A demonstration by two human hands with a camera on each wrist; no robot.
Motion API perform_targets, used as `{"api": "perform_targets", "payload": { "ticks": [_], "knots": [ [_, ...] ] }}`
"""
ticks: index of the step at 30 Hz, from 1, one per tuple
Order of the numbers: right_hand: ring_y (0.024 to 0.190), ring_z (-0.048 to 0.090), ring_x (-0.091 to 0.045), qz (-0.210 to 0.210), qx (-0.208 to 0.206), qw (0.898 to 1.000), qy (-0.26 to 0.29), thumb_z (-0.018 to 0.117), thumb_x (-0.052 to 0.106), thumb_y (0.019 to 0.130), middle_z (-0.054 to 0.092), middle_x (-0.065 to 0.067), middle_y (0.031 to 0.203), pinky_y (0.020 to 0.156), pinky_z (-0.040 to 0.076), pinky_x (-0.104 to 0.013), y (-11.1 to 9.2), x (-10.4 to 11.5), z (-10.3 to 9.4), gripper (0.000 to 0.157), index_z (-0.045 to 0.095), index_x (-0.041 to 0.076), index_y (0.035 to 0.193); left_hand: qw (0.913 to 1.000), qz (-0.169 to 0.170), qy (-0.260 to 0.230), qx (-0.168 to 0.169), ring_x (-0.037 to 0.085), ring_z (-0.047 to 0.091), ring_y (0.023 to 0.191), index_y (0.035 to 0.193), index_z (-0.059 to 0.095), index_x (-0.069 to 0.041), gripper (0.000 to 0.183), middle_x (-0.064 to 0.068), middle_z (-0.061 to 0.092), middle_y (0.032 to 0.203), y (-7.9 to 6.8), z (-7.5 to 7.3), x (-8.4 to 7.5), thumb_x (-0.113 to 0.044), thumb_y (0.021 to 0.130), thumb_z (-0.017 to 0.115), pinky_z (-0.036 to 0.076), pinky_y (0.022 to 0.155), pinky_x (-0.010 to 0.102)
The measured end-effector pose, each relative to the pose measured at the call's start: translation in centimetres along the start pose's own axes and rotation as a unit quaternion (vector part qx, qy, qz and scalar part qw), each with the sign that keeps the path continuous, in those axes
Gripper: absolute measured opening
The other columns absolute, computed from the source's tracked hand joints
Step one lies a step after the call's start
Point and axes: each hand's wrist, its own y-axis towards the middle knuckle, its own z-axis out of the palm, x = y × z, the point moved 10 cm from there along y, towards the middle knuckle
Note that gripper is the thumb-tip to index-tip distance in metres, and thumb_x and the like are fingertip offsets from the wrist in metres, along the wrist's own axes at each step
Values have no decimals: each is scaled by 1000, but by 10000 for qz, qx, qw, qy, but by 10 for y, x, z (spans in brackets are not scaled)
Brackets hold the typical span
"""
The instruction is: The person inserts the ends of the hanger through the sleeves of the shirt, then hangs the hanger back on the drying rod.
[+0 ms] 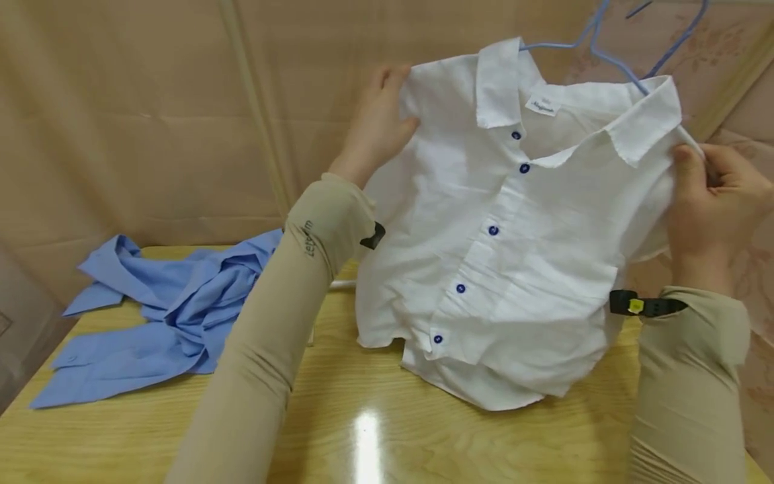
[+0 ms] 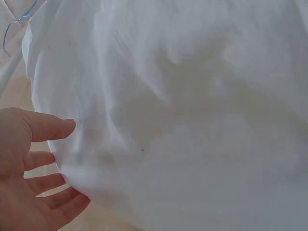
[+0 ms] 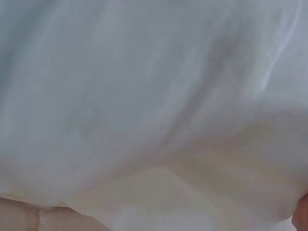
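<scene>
A white short shirt with dark blue buttons hangs tilted over the table. Its collar surrounds a light blue clothes hanger, whose arm runs out past the collar. At that arm, my right hand grips the hanger and the shirt's shoulder, thumb in front. My left hand is at the opposite shoulder edge, its thumb apart from the fingers. In the left wrist view the spread fingers touch the cloth's edge. White cloth fills most of the right wrist view, with a bit of skin at the lower right.
A rumpled blue shirt lies on the left of the wooden table. A short white rod shows beside the white shirt. Behind hangs a beige curtain. A darker blue wire shows at the upper right.
</scene>
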Motion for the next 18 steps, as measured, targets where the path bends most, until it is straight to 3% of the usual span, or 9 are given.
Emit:
{"api": "perform_targets", "payload": {
  "ticks": [7,12,18],
  "knots": [
    [58,43,7,377,365,9984,196,67,32,81,51,27,62,54,31,-10,10,-17,12,7,71,27,78,9983,-315,-228,444,16,26,133,144,24,-23,63,-1,19,148,7,20,7,-25,89,55,25,106,26],
    [50,38,6,153,577,9976,351,68,27,80,48,25,53,47,27,-10,13,-18,21,13,66,33,69,9964,-453,-216,690,16,24,134,145,21,-24,64,-2,17,148,6,33,16,-26,90,53,25,107,28],
    [50,42,8,258,789,9959,365,70,27,79,52,28,55,49,31,-9,6,-30,27,8,70,30,71,9979,-294,2,576,22,34,128,142,27,-18,62,5,27,143,2,48,24,-24,88,56,29,104,31]
  ]
}}
